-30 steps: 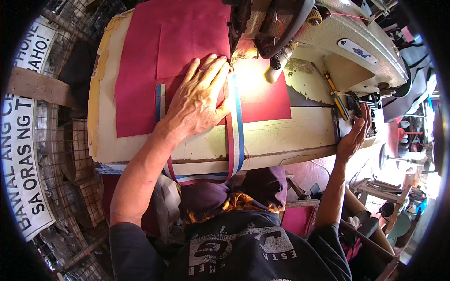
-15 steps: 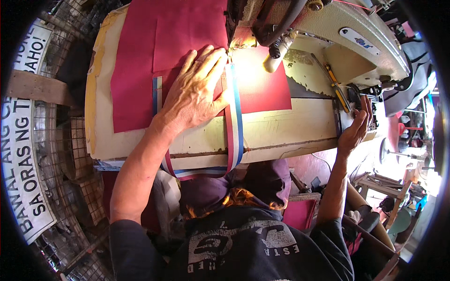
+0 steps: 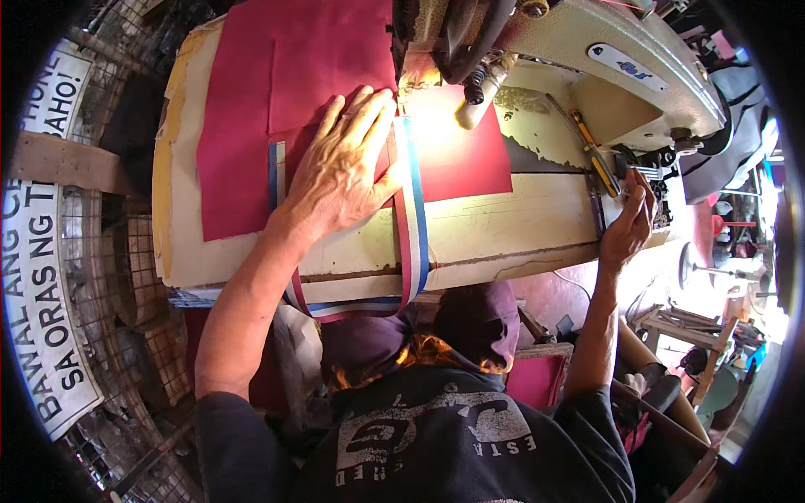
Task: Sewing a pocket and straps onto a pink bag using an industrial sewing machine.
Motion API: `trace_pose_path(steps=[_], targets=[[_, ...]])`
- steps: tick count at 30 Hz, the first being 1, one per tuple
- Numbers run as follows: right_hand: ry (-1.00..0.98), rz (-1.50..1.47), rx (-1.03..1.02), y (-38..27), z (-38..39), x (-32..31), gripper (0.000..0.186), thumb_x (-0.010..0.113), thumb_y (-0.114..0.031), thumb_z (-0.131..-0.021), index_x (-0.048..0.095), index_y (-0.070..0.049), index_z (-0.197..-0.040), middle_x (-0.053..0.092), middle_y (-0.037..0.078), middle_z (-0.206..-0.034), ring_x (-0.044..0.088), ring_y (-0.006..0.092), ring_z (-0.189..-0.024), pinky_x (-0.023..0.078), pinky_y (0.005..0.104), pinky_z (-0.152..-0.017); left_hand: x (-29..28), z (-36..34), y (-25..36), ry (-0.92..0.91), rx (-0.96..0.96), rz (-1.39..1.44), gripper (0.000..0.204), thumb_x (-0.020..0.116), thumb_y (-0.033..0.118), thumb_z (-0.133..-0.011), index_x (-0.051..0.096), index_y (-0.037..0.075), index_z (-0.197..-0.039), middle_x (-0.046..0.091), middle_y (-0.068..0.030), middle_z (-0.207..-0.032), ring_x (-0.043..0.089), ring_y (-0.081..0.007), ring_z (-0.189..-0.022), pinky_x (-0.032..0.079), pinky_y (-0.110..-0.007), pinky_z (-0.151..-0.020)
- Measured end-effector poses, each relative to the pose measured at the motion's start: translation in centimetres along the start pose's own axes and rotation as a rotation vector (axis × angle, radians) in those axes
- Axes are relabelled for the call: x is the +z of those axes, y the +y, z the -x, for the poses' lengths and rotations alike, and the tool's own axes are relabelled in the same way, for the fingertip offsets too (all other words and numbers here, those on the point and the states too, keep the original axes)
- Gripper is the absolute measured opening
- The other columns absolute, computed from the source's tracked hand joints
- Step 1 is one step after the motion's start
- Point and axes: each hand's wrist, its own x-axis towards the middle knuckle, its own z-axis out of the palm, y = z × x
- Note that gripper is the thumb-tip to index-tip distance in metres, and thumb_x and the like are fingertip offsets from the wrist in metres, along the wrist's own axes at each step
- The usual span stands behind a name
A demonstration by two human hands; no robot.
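My left hand [image 3: 340, 172] lies flat on dark red fabric [image 3: 235, 159], fingers stretched toward the sewing machine's [image 3: 553, 38] needle area and thumb beside a striped strap [image 3: 412, 226]. This strap, in blue, white and red, runs down from near the needle and loops below the table edge. Its other end [image 3: 272, 172] shows on the fabric left of my hand, which hides part of the fabric. At the right end of the machine bed, my right hand [image 3: 625, 225] is raised with fingers extended beside dark metal parts; whether it touches them I cannot tell.
A tool with a yellow and black handle [image 3: 594, 155] lies on the bed near my right hand. The lit machine lamp [image 3: 478, 102] hangs over the fabric. The worn tabletop [image 3: 335, 291] ends just above my lap. Wire mesh [image 3: 163, 352] stands at the left.
The view has shifted slightly, so the machine and fabric appear a little further left. Both hands keep nearly the same poses and places.
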Motion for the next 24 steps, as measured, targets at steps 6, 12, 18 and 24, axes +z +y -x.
trace_pose_path(steps=[6,12,18,24], targets=[[0.001,0.100,-0.129,0.3,-1.0,-0.6,0.041,0.041,-0.024,-0.110,0.071,-0.002,-0.126,0.063,0.016,-0.135,0.055,0.0287,-0.130,0.041,0.0408,-0.112,-0.1,0.7,0.6,-0.043,-0.007,-0.011,0.071,0.053,0.044,-0.098,0.043,-0.006,-0.148,0.043,-0.0261,-0.151,0.037,-0.0416,-0.145,0.023,-0.053,-0.125],[0.224,0.275,-0.536,-2.4,-9.9,-4.1,0.043,0.041,-0.025,-0.111,0.053,-0.002,-0.145,0.057,0.017,-0.145,0.052,0.0345,-0.134,0.040,0.0433,-0.112,-0.2,0.9,0.7,-0.030,-0.010,0.013,0.072,0.052,0.044,-0.097,0.041,-0.006,-0.149,0.042,-0.0262,-0.152,0.037,-0.0411,-0.145,0.022,-0.053,-0.125],[0.038,0.406,-0.448,1.3,-27.7,-7.7,0.051,0.049,-0.042,-0.107,0.062,-0.004,-0.138,0.064,0.017,-0.137,0.059,0.0302,-0.129,0.043,0.0382,-0.110,-0.1,0.3,0.3,0.003,-0.003,0.035,0.070,0.056,0.041,-0.096,0.043,-0.006,-0.147,0.043,-0.0261,-0.151,0.037,-0.0402,-0.145,0.022,-0.053,-0.125],[-0.402,0.105,-0.174,7.5,-36.0,-6.4,0.052,0.056,-0.043,-0.104,0.066,-0.002,-0.134,0.072,0.015,-0.120,0.066,0.0198,-0.112,0.048,0.0322,-0.100,-1.1,-0.8,-0.2,-0.023,-0.012,0.086,0.064,0.065,0.034,-0.093,0.050,-0.005,-0.140,0.049,-0.0240,-0.145,0.046,-0.0378,-0.138,0.030,-0.051,-0.122]])
